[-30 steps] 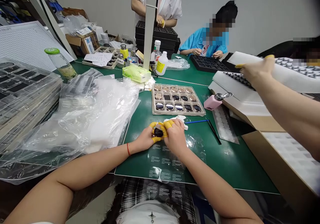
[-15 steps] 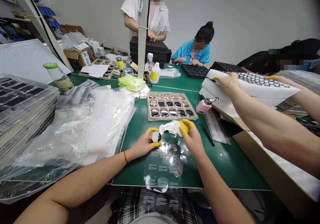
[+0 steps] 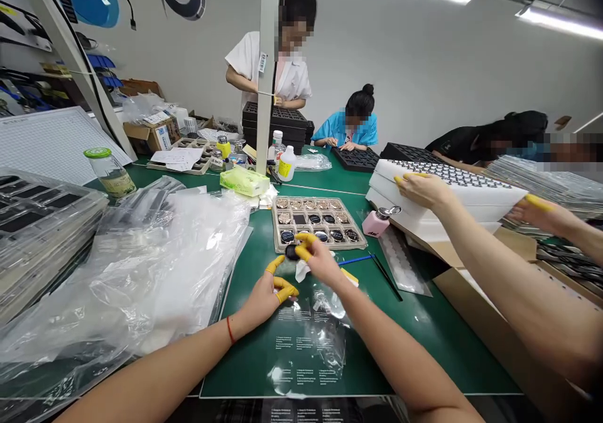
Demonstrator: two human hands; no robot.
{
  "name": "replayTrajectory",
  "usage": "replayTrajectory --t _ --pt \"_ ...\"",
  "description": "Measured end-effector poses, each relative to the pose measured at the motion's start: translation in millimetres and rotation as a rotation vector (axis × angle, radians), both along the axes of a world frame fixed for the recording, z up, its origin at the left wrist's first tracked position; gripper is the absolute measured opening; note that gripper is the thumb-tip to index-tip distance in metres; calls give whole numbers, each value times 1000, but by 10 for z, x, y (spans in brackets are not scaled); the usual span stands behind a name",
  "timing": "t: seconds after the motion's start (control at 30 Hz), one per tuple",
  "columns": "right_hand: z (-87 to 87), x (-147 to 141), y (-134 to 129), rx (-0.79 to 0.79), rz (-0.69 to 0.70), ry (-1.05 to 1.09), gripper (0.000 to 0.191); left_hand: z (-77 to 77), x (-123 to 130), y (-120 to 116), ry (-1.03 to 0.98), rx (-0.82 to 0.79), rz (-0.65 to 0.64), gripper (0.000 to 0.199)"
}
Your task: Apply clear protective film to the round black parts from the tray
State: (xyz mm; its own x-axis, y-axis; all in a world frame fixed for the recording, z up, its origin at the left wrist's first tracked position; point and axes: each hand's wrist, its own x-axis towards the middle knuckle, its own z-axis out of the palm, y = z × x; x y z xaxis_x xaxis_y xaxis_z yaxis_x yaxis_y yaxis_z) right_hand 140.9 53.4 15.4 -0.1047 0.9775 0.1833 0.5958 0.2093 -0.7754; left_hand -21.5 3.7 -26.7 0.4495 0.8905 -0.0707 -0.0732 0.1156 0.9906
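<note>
My right hand (image 3: 316, 258), with yellow finger covers, grips a dark round disc like a watch head (image 3: 291, 252) at the front edge of a clear tray (image 3: 320, 245). The tray's compartments hold several round pieces, some gold-coloured and some black and shiny. Below my right fingers is a crumpled white cloth (image 3: 302, 272); I cannot tell whether the hand also holds it. My left hand (image 3: 266, 294) is nearer to me, thumb and forefinger apart and nothing visible in them. Clear printed film sheets (image 3: 301, 341) lie on the green mat in front of me.
Plastic bags (image 3: 188, 247) and stacked trays (image 3: 42, 222) lie left. A pink pump bottle (image 3: 375, 223), black tweezers (image 3: 387, 277) and a blue stick (image 3: 355, 260) are right. A co-worker's hands hold white foam trays (image 3: 438, 197) above an open carton (image 3: 475, 316). Other people work behind.
The disc has passed from my left hand to my right, which has moved left and forward to the tray. My left hand has let go. The co-worker's foam tray sits lower on the stack.
</note>
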Motion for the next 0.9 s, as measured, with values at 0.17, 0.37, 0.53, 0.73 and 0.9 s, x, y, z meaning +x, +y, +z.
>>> replayTrajectory --t 0.17,0.37,0.53,0.73,0.9 --pt "88 207 995 96 -216 -214 34 -19 -21 20 0 -48 -47 69" --pt "-37 103 1328 135 -133 -453 27 11 -50 23 74 -17 -77 36" --pt "-94 -129 1480 58 -75 -595 27 61 -47 33 118 -27 -82 30" --pt "-31 -210 1312 62 -124 -636 29 -5 -29 61 10 -127 -72 59" --pt "206 -222 724 212 -132 -632 19 105 -58 49 -10 -195 18 60"
